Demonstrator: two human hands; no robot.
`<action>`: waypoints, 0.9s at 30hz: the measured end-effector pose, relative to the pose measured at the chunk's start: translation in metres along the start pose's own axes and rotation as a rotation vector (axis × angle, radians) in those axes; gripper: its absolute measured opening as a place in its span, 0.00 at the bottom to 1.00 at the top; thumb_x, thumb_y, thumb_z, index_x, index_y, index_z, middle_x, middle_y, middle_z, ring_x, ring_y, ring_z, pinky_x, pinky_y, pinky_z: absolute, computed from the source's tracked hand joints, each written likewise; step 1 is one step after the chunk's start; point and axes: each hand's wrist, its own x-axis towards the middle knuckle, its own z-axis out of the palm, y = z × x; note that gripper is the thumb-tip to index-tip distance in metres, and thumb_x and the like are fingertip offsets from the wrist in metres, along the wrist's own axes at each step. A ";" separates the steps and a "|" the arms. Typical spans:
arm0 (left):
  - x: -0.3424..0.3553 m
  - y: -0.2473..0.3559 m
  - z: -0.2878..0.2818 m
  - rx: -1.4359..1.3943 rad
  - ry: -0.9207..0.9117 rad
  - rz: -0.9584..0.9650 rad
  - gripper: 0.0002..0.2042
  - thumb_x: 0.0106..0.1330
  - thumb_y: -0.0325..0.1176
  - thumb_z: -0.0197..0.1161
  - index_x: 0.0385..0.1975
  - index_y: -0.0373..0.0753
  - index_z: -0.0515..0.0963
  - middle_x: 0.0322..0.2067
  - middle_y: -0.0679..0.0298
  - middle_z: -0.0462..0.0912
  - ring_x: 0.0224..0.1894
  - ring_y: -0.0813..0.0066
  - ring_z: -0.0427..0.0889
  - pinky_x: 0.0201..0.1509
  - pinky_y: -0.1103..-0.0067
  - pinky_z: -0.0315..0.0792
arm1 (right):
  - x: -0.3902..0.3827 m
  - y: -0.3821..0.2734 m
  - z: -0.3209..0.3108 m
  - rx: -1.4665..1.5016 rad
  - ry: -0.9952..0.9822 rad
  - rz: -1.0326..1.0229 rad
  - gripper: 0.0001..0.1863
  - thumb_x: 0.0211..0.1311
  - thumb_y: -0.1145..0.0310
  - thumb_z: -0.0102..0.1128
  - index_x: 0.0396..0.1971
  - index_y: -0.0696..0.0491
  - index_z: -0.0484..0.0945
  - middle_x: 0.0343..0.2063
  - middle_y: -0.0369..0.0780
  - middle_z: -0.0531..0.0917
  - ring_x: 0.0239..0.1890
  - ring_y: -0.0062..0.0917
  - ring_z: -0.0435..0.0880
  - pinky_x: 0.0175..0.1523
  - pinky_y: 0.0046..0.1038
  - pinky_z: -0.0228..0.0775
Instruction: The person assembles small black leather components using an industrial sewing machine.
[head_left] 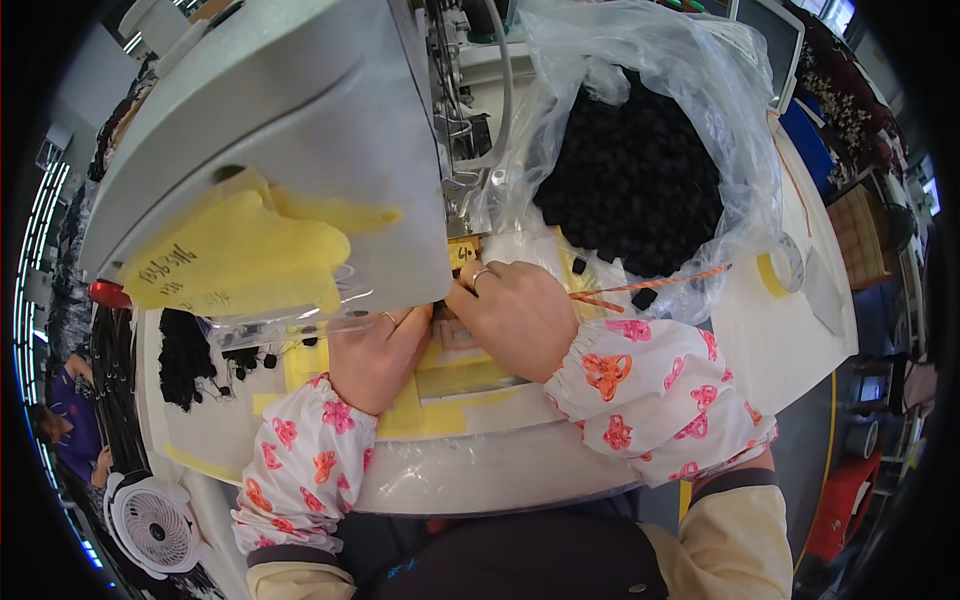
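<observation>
A grey sewing machine with a yellow paper label taped to it overhangs my hands. Under its front edge my left hand is closed, its thumb and fingers pressed together and the tips partly hidden by the machine. Close beside it my right hand is closed too, with curled fingers by the needle area. What either hand pinches is hidden or too small to name. From behind the right hand a thin orange striped cord sticks out toward the right; I cannot tell whether the hand holds it.
An open clear plastic bag full of small black pieces lies right of the machine. Loose black pieces sit near it. More black pieces on threads lie left. A tape roll rests right. A white fan stands lower left, near another person.
</observation>
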 end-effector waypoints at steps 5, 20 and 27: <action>0.000 0.003 0.004 0.035 -0.082 -0.077 0.12 0.44 0.24 0.66 0.32 0.39 0.79 0.26 0.66 0.79 0.19 0.70 0.75 0.21 0.77 0.68 | 0.000 -0.001 0.002 -0.061 0.011 -0.032 0.14 0.44 0.62 0.63 0.27 0.55 0.75 0.27 0.39 0.77 0.29 0.28 0.80 0.31 0.27 0.70; 0.001 0.001 0.004 -0.098 0.006 -0.075 0.12 0.45 0.23 0.65 0.32 0.39 0.79 0.22 0.65 0.78 0.17 0.69 0.74 0.21 0.76 0.68 | 0.000 0.006 0.003 0.056 0.053 -0.014 0.09 0.47 0.67 0.60 0.28 0.53 0.74 0.25 0.37 0.74 0.21 0.27 0.78 0.23 0.29 0.68; -0.001 0.002 0.007 -0.033 0.028 -0.064 0.11 0.46 0.23 0.65 0.32 0.39 0.79 0.19 0.65 0.76 0.17 0.69 0.73 0.20 0.76 0.67 | -0.001 0.004 0.011 -0.041 0.155 -0.060 0.11 0.45 0.65 0.61 0.28 0.54 0.73 0.24 0.37 0.73 0.26 0.26 0.78 0.26 0.28 0.69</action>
